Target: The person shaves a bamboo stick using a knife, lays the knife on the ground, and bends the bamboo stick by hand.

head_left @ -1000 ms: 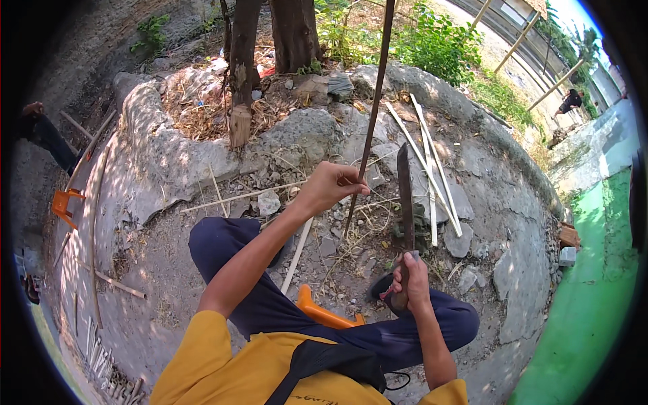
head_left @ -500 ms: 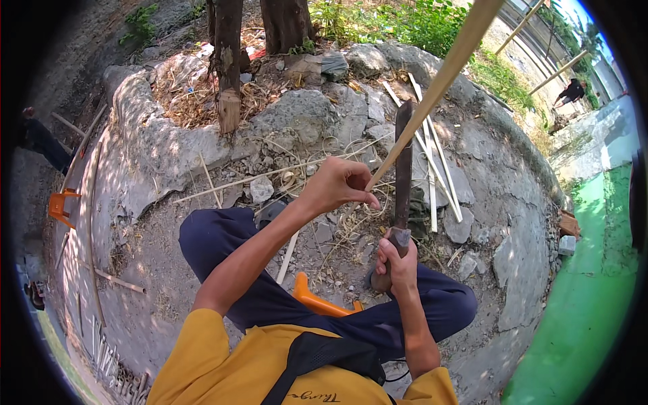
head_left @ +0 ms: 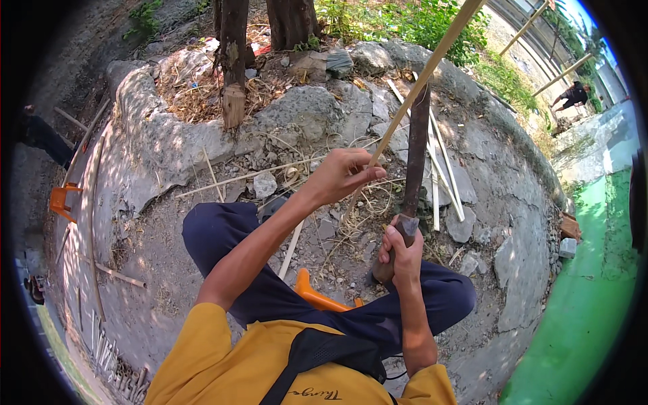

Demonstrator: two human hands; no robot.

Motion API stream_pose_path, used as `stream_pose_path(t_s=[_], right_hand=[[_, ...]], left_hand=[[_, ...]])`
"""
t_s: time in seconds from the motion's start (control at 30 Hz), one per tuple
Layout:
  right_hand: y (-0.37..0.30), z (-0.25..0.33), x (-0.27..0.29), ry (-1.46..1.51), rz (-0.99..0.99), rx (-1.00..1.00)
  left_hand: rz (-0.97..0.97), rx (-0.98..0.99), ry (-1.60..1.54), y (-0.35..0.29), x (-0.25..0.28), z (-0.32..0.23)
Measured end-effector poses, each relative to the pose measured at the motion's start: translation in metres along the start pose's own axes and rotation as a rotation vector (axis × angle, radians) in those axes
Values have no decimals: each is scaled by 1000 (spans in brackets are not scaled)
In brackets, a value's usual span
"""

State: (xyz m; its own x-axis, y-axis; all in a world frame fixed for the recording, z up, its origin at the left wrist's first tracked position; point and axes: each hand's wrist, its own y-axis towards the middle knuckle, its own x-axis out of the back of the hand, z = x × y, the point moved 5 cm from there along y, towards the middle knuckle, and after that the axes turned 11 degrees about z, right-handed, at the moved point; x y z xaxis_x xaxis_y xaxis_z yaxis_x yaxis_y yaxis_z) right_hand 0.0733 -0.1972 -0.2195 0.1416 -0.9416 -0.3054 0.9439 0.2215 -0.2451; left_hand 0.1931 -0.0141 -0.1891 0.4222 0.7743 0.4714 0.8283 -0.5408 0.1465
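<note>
Between your knees, over the rubble-strewn concrete ground, your left hand is closed around a long pale bamboo strip that slants up and away to the upper right, while your right hand is wrapped tight on the wooden handle of a long dark blade held upright, its edge just beside the strip. Both grips are fully closed, fingers curled round what they hold. To shave the strip cleanly, I would keep the blade at a shallow angle to it and cut away from your left hand, with that thumb clear of the edge. Hold the strip steady against the pull, since it looks thin and springy. Shavings and spare strips lie near your feet; an orange stool sits under you.
</note>
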Motion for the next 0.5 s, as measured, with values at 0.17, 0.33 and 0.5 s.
stream_pose_path(t_s=[0.17, 0.33, 0.5], right_hand=[[1, -1, -2, 15, 6, -1], [0, -3, -1, 10, 20, -15], [-2, -6, -5, -22, 40, -19]], left_hand=[[-20, -78, -92, -1, 8, -1], [-10, -89, -233, -3, 24, -24], [-84, -220, -376, -11, 47, -42]])
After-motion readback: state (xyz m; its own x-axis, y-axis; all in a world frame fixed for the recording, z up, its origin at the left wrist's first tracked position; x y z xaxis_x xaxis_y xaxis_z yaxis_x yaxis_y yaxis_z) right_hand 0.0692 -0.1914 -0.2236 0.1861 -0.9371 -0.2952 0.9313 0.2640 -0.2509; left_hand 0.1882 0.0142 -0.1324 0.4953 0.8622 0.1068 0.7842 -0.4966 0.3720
